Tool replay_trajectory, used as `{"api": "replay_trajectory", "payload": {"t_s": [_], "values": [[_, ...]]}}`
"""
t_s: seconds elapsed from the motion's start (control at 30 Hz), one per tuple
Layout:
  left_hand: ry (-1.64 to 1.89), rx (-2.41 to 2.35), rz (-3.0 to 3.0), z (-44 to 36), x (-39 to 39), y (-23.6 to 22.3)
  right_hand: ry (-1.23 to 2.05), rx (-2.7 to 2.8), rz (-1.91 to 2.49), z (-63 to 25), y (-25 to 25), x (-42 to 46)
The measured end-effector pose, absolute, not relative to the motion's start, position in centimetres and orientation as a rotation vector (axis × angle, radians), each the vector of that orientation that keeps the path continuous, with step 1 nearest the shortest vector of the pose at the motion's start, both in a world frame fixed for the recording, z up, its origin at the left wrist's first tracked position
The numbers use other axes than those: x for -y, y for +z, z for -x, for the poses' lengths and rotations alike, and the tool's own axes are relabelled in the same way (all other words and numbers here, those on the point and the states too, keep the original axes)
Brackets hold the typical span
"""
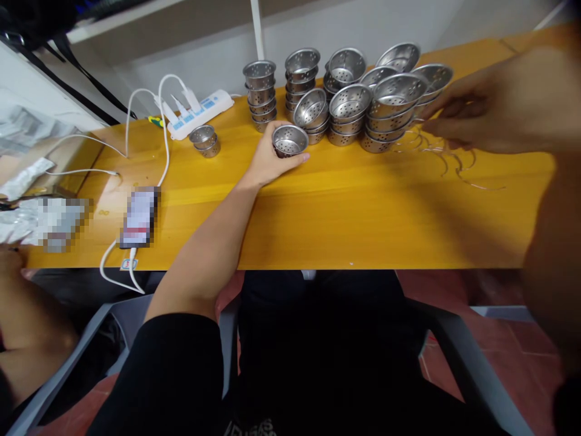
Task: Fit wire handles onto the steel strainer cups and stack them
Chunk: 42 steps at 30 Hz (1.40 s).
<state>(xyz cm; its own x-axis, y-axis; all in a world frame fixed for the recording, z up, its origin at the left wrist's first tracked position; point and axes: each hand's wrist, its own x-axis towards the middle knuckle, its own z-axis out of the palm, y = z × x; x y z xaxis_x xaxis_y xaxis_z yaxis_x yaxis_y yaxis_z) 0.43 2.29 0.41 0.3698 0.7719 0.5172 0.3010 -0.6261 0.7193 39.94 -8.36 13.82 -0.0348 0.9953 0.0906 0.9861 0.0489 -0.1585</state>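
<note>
My left hand (pixel 269 158) is wrapped round a small perforated metal cup (pixel 290 140), its open top facing up, just in front of the stacks. My right hand (pixel 490 112), partly blurred, reaches in from the right beside the tallest stacks, fingers drawn together. Several thin curved wires (pixel 454 162) lie under and beside it on the table; whether a wire is between the fingertips is hard to make out. Stacks of matching perforated cups (pixel 347 109) stand along the back, some of the upper cups tilted.
A short stack of cups (pixel 206 142) stands apart at the left. Behind it lies a white power strip (pixel 202 114) with plugged-in cables. A phone (pixel 140 217) on a charging cable rests near the front edge of the yellow table (pixel 318 233). Another person's arm (pixel 31 327) is at far left.
</note>
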Motion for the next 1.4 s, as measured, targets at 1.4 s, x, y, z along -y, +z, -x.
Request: {"api": "replay_trajectory", "payload": {"t_s": [1.4], "values": [[0.896,-0.650,-2.001,-1.9,0.7,2.6,1.096,1.748,0.753,-25.7,7.4,5.6]]}}
